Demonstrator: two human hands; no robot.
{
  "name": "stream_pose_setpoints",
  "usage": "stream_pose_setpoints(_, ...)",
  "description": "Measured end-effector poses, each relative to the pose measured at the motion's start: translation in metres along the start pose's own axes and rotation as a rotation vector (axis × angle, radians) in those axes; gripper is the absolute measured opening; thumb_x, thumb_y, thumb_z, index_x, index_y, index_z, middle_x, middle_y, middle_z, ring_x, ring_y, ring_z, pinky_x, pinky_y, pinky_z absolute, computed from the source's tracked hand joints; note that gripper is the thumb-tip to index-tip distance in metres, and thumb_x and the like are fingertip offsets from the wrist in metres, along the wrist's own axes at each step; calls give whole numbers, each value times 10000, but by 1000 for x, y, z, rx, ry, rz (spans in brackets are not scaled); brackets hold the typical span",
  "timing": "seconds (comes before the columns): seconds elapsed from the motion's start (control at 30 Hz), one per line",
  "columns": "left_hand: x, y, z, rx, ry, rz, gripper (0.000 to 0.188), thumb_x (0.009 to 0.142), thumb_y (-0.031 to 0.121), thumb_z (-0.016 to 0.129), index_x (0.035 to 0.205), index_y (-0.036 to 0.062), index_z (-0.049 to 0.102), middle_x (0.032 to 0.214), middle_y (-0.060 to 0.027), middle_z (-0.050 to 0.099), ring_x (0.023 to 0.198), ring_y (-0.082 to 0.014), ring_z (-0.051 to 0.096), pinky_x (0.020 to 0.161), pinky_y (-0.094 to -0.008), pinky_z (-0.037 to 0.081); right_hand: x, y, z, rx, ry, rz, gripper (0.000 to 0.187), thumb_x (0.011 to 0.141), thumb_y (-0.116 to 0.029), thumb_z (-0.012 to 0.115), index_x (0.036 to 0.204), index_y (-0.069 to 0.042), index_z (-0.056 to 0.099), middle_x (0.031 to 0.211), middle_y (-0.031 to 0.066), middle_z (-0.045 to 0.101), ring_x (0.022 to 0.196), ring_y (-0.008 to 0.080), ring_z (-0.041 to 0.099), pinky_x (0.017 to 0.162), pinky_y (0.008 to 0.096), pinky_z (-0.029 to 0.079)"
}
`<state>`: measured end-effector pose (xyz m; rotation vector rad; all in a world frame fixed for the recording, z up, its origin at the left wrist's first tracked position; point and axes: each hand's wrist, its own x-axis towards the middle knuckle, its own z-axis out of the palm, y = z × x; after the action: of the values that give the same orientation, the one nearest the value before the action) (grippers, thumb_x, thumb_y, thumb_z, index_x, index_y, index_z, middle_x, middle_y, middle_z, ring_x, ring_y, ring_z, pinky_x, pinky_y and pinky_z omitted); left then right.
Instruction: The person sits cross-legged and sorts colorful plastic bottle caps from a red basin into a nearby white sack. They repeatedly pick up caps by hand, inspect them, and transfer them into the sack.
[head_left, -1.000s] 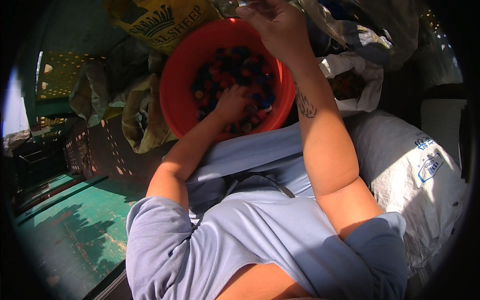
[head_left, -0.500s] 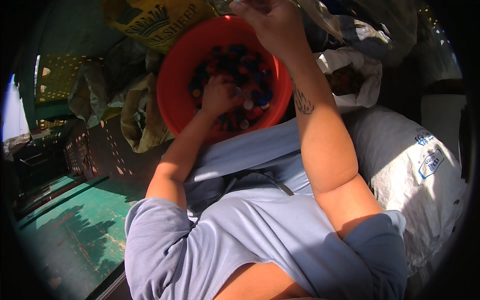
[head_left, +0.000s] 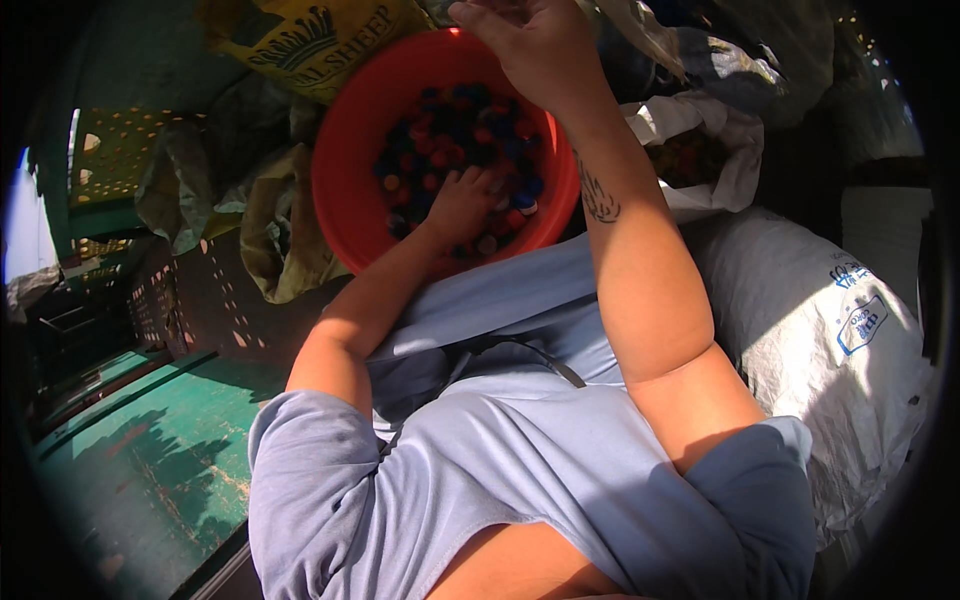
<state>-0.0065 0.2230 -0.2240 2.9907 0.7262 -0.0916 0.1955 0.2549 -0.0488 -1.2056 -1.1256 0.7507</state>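
Inside red tub | your left hand on coloured caps, grip unclear | your right hand above, grip unclear | rake lightly, shallowly

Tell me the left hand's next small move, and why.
Probably the left hand should pinch one of the small round pieces in the red tub: it is already down among them, with many within easy reach. The right hand is up by the far rim, and whether it holds anything is unclear.
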Motion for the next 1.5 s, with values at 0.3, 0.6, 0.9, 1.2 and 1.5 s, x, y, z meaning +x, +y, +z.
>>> stream_pose_setpoints(0.3,-4,-20,-3,-165,116,-299,374,700,303,735,1058,201,698,1180,-59,556,1084,-284,509,846,-448,448,0,1,-1,-19,-14,20,385,857,-310,699,1079,-2,631,860,63,668,783,155,642,721,284,512)
stream_pose_setpoints(0.6,0,-8,0,51,115,-238,298,682,278,744,930,117,713,1139,-46,571,1074,-248,518,804,-419,431,1,3,-1,3,-26,21,386,853,-308,701,1075,1,635,874,73,663,808,167,642,750,298,513)
stream_pose_setpoints(0.9,-4,-56,-77,-2010,352,-834,384,892,228,630,1242,94,550,1169,8,599,963,-117,553,762,-302,435,-5,10,-5,-494,-170,-90,586,666,-298,808,1195,-116,631,1174,138,619,1108,310,585,948,379,477)
stream_pose_setpoints(1.2,-3,-34,-121,-2486,453,-472,305,849,278,722,1119,184,614,1110,9,626,966,-127,578,749,-310,459,-21,16,36,-665,-107,-418,836,571,-286,810,1335,-174,489,1316,119,496,1262,376,426,1050,553,333)
stream_pose_setpoints(1.5,-20,-43,-124,-2311,403,-600,268,857,344,708,1060,199,608,1014,64,623,964,-111,568,722,-304,438,-19,17,38,-598,-156,-444,873,565,-310,825,1354,-196,468,1368,111,465,1316,368,385,1062,576,309)
